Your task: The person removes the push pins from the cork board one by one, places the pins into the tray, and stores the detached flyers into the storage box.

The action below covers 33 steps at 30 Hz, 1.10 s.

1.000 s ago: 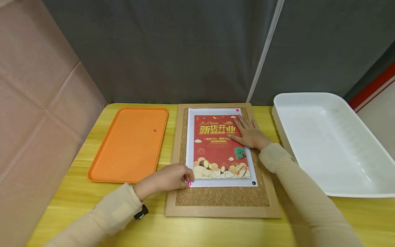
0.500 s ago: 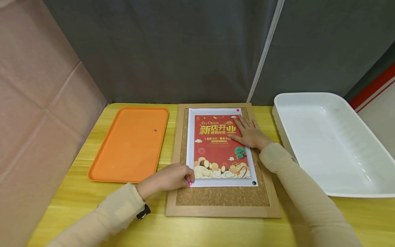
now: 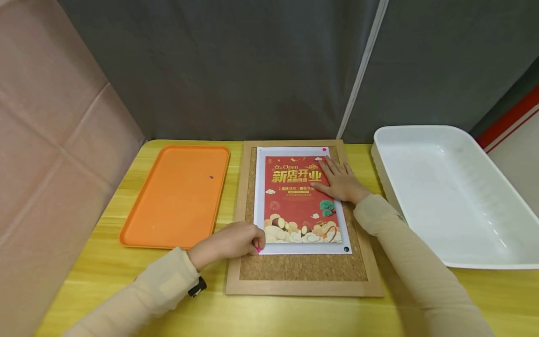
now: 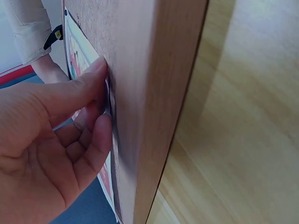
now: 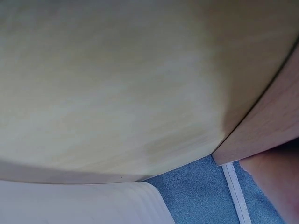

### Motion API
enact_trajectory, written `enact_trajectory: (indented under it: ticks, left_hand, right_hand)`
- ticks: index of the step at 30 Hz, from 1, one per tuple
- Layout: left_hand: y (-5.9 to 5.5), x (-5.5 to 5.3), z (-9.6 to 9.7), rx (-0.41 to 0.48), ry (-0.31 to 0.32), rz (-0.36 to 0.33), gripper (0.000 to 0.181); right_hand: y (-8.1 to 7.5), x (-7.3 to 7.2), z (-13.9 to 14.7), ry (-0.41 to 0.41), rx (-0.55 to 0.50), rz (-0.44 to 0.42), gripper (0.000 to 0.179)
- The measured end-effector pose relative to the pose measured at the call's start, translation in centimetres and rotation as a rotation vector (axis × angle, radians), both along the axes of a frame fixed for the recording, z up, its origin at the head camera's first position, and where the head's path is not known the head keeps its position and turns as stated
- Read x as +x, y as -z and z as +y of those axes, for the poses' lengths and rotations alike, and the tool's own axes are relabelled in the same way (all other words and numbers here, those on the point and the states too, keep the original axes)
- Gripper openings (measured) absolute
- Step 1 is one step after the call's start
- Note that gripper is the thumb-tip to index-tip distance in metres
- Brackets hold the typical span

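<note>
Left hand: fingers curled, thumb and fingertips pinching a pink pin at the poster's lower-left corner; the pin mostly hides behind the fingertips, and in the left wrist view I can't tell whether its point is in the cork. Poster, red print with gold lettering on a white sheet, lies flat on the corkboard, nearer its top edge, with a wide strip of cork showing below. Right hand: fingers spread, palm down on the poster's upper right side, thumb pointing left; it grips nothing. Second pink pin at the poster's upper-right corner, black pin at lower right. Upper-left corner has a small mark, too small to tell. Corkboard has a wooden frame and lies on the yellow wood-grain table, far edge near the dark grey curtain. Orange tray sits just left of the board, one tiny dark purple item on it, too small to identify. White tub stands to the right of the board, a gap between them.
</note>
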<state>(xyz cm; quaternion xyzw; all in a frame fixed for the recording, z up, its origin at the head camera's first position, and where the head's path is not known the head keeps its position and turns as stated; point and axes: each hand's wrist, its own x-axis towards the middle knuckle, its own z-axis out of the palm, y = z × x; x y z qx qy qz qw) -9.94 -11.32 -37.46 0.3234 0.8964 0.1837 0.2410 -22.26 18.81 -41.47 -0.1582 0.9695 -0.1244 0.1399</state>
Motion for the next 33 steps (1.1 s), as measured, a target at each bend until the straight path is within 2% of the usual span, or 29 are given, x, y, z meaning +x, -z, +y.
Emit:
enact_trajectory:
  ticks: [14, 33]
  left_hand:
    - [0.27, 0.06, -0.17, 0.009, 0.019, 0.011, 0.012]
    - [0.24, -0.32, -0.74, 0.047, 0.116, -0.003, 0.008]
  right_hand:
    - [-0.05, 0.01, 0.05, -0.002, 0.003, -0.002, 0.088]
    - [0.1, -0.1, 0.03, -0.006, 0.008, -0.002, 0.088]
